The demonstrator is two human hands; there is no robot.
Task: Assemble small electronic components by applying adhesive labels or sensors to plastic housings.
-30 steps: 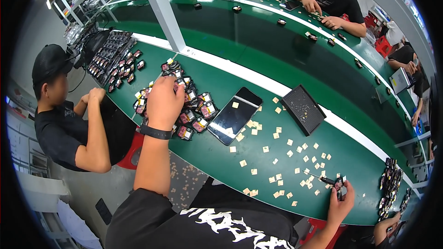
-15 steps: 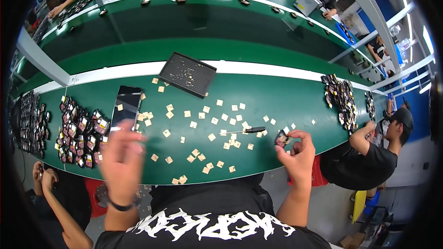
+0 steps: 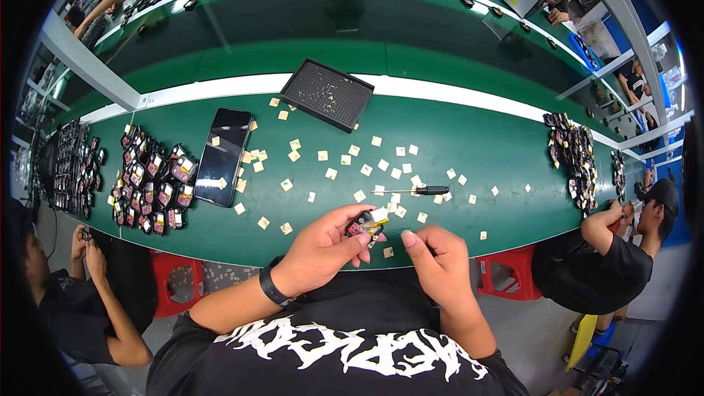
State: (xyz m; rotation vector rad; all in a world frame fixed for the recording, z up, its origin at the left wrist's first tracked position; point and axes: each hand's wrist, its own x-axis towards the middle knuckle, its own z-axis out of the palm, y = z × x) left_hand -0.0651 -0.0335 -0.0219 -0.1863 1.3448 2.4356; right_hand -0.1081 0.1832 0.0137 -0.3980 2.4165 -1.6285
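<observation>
Close in front of my chest, my left hand (image 3: 320,251) grips a small black electronic module (image 3: 358,226) with a white block and a bit of yellow on it. Just to its right is my right hand (image 3: 442,262), thumb and forefinger pressed together. Whether anything sits between those fingertips is too small to make out. Beyond both hands lies a screwdriver (image 3: 431,191) with a black handle, its shaft pointing left. Small cream square pieces (image 3: 359,196) are scattered over the green table (image 3: 484,139) around it.
A phone (image 3: 226,147) lies left of the squares, beside piled modules (image 3: 150,183). A black tray (image 3: 326,95) rests by the white rail. More modules (image 3: 572,165) are heaped at the right. People sit on both sides, and metal posts (image 3: 92,66) rise at the table's far edge.
The module has passed from my right hand to my left. My left hand came rightward from near the phone, and my right hand moved left toward it. The view has shifted slightly.
</observation>
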